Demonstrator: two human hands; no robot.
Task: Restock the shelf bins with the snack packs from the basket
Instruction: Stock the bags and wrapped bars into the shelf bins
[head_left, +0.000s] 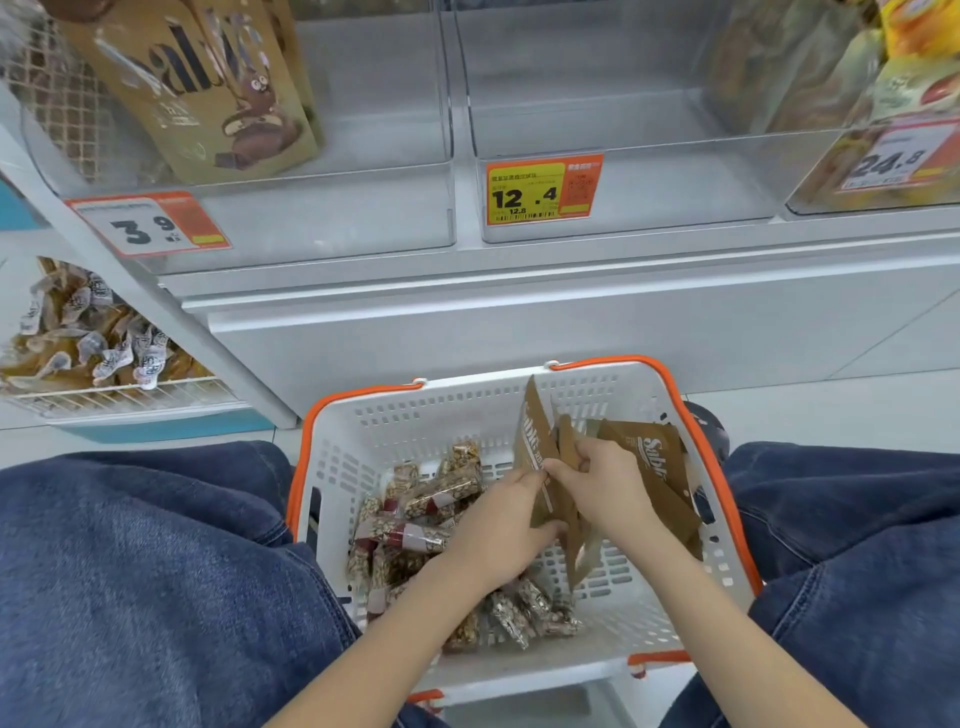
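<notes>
A white basket (395, 415) with orange handles sits on the floor between my knees. Its right side holds brown Sablé boxes (649, 457); its left and bottom hold several clear-wrapped nut bars (431, 499). My left hand (498, 525) grips one upright brown Sablé box (535, 436) by its lower edge. My right hand (597, 488) pinches the brown boxes just beside it. Above, the left clear shelf bin (322, 218) holds a few Sablé boxes (202, 88) at its left. Nothing lies in the middle bin (649, 176).
Price tags read 3.9 (148, 226), 12.4 (543, 189) and 24.8 (891, 158). The right bin (831, 192) holds yellow and green packs. A wire rack (104, 397) of wrapped snacks stands at lower left. A white shelf base (519, 322) runs behind the basket.
</notes>
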